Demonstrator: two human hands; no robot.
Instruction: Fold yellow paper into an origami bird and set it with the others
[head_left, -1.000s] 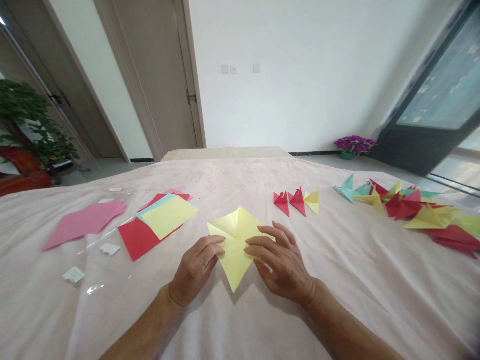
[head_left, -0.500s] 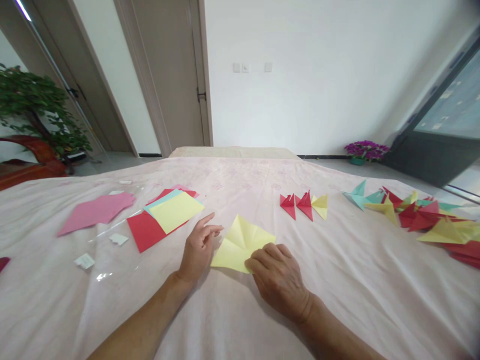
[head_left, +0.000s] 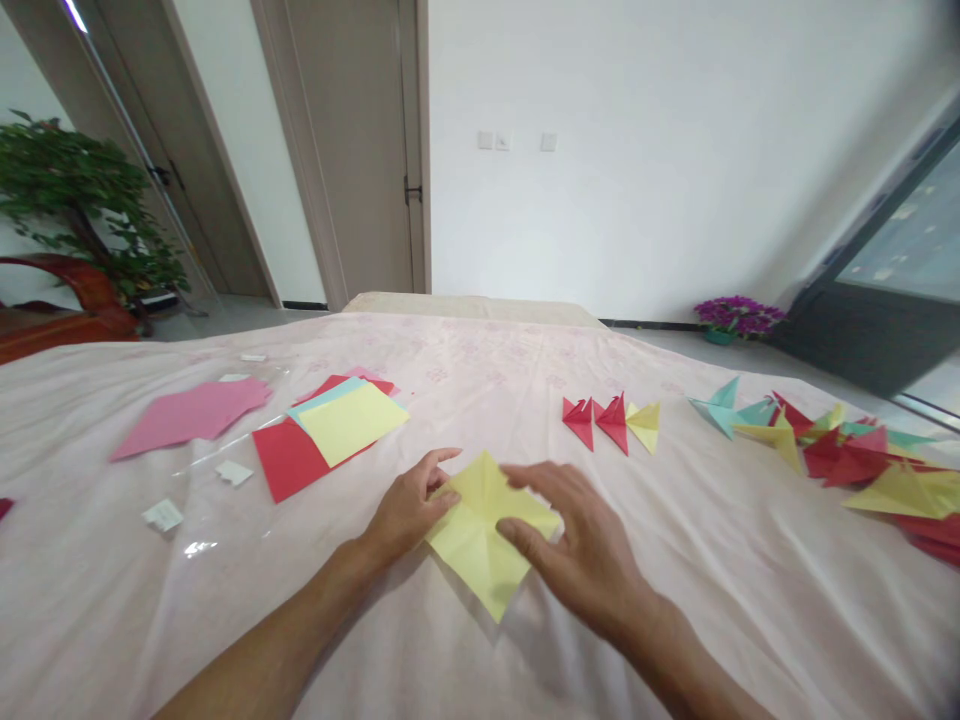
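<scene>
A square of yellow origami paper [head_left: 480, 545] with crossing creases lies in front of me, one corner turned towards me. My left hand [head_left: 411, 508] pinches its left corner, thumb on top and the other fingers partly hidden behind the edge. Over the right corner, my right hand [head_left: 583, 530] is spread, thumb and fingers apart and slightly blurred; whether it touches the sheet I cannot tell. Just beyond it stand two red folded cranes [head_left: 611, 424] and a yellow folded piece [head_left: 645, 425].
Loose red, blue and yellow sheets [head_left: 356, 425] lie to the left, beside pink paper [head_left: 191, 420] and a clear plastic wrapper [head_left: 217, 510]. Several folded cranes [head_left: 847, 455] are heaped at the right. A wrinkled pale pink cloth [head_left: 420, 650] covers the table.
The yellow paper has turned so a corner points at me. My right hand has let go of its near right edge and opened; my left hand has closed on the left corner.
</scene>
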